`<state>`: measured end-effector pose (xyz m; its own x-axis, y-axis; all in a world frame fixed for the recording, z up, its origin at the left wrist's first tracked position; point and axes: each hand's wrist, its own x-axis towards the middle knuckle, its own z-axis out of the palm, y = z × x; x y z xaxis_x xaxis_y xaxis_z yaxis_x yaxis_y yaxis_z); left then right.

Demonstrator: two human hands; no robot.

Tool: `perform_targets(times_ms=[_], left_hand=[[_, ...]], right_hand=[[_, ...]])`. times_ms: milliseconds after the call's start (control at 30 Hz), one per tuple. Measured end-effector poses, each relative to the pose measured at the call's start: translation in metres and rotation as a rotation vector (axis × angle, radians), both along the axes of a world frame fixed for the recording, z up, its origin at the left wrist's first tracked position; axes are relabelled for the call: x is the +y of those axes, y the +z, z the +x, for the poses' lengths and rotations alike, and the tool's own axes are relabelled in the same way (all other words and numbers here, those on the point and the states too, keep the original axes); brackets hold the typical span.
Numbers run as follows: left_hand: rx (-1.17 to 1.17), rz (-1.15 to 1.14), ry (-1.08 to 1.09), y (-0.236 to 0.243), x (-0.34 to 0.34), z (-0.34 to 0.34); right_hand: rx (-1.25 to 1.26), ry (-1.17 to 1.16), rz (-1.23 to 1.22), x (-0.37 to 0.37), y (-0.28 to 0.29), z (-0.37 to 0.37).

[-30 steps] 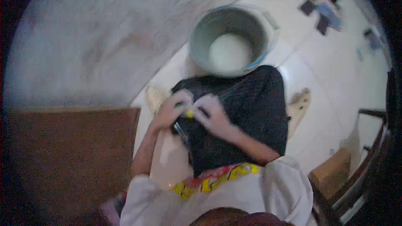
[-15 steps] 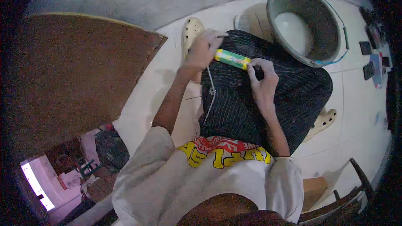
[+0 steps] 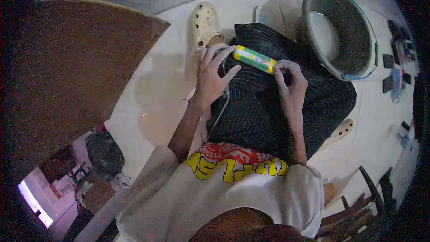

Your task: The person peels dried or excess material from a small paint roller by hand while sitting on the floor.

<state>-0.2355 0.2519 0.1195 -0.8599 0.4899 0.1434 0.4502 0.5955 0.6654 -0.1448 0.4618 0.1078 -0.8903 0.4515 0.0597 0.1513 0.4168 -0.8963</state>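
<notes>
Green-yellow tube (image 3: 255, 59) between the hands (image 3: 294, 83), apart from bucket rim (image 3: 306, 22).

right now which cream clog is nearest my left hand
The upper-left clog, just beyond your left hand; the other clog shows past the striped cloth.
</notes>
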Motion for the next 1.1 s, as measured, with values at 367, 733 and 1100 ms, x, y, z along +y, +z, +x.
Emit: perform_targets(times_ms=[367,733,1100], left_hand=[[0.064,-0.077,-0.116,-0.003,0.025,-0.008],[0.035,-0.075,-0.118,-0.008,0.03,-0.005],[-0.003,-0.052,-0.036,-0.007,0.031,0.002]], right_hand=[[-0.098,0.052,-0.293,0.014,0.009,-0.001],[0.021,0.2,0.045,0.024,0.0,0.0],[0.074,0.289,0.047,0.032,0.0,-0.016]])
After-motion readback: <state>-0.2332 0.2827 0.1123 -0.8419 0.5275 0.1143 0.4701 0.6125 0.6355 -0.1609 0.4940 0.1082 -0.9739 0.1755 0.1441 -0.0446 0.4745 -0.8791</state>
